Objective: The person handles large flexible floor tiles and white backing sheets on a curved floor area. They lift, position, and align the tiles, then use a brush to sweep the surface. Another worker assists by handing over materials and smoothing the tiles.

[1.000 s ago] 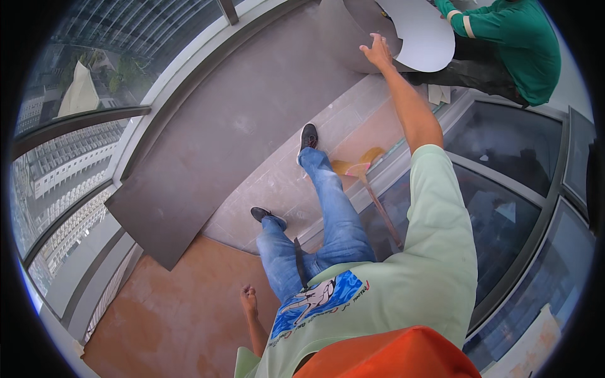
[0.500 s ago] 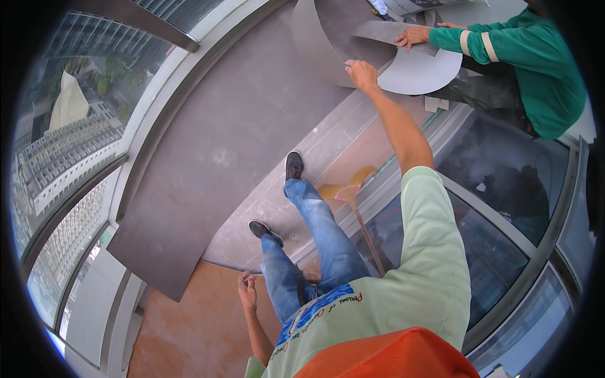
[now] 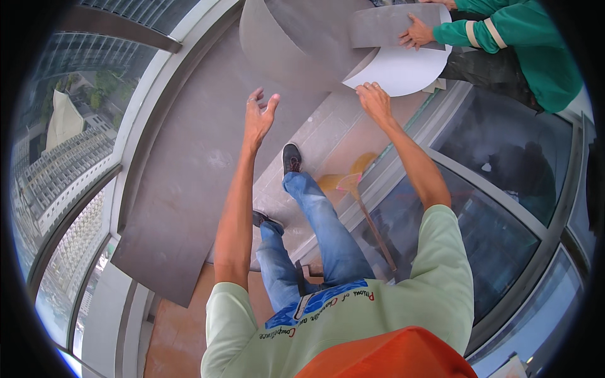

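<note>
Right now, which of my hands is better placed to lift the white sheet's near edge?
Probably your right hand: its fingers are at the near edge of the white sheet, though whether they pinch it is unclear. Your left hand is open, farther left, nearer the curled grey sheet.

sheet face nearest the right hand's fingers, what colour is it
The sheet face is white, showing best in the head view.

The curled sheet (image 3: 403, 72) shows white and grey; the shirt (image 3: 413, 299) is pale green with a blue print (image 3: 324, 303), the jeans (image 3: 331, 220) faded blue, the cap (image 3: 391, 356) orange, the co-worker's green sleeve (image 3: 526, 28) cream-banded.
</note>
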